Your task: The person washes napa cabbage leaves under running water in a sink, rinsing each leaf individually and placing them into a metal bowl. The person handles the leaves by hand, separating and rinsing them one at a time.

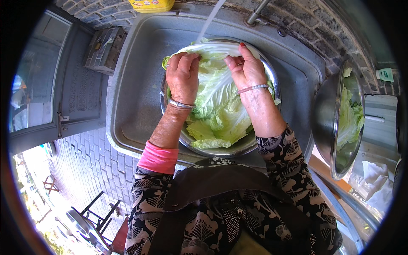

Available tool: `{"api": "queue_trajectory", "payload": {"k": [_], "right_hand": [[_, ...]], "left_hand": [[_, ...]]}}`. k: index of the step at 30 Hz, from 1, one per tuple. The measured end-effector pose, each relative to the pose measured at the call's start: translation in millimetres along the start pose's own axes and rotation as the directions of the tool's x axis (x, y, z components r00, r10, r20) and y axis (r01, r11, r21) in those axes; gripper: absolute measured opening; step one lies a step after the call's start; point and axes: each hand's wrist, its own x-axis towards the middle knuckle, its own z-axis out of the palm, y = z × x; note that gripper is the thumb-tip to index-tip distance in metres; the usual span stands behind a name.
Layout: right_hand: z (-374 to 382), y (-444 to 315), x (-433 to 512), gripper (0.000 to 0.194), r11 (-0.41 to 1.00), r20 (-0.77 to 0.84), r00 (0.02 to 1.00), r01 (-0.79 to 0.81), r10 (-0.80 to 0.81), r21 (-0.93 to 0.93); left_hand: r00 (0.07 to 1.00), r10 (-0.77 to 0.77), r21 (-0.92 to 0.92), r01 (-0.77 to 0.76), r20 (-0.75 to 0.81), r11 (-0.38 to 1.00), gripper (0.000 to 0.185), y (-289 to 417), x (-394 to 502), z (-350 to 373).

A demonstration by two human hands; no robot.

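Observation:
A long napa cabbage leaf [210, 48] stretches between both hands over a metal basin. My left hand [184, 75] grips its leafy end, and my right hand [247, 68] holds its white end with the thumb raised along it. Beneath them, the stainless steel basin [276, 75] stands in a grey stone-like sink [137, 83], heaped with loose cabbage leaves [220, 114]. A stream of water [208, 22] falls from above onto the far side of the basin, by the held leaf.
Right of the sink, a second metal bowl [323, 118] holds more cabbage leaves [349, 116]. A metal tap pipe [258, 12] rises at the back rim, near a brick wall [296, 27]. A yellow container [151, 5] stands at the back left. A grey door [83, 92] is at the left.

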Motion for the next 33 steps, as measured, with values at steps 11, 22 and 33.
{"api": "queue_trajectory", "payload": {"k": [11,22,33], "right_hand": [[-5,2,12,0.01,0.999,0.03,1.0,0.002,-0.001,-0.044],[10,5,13,0.009,0.999,0.112,0.994,0.025,-0.02,-0.047],[16,11,20,0.013,0.996,0.177,0.984,-0.001,0.016,-0.087]], "left_hand": [[0.756,-0.592,-0.591,0.621,0.279,0.515,0.005,-8,-1,-15],[0.67,-0.588,-0.87,0.477,0.454,-0.127,0.01,-54,17,-65],[0.467,-0.853,-0.903,0.429,0.234,-0.013,0.015,-139,60,-112]]}}
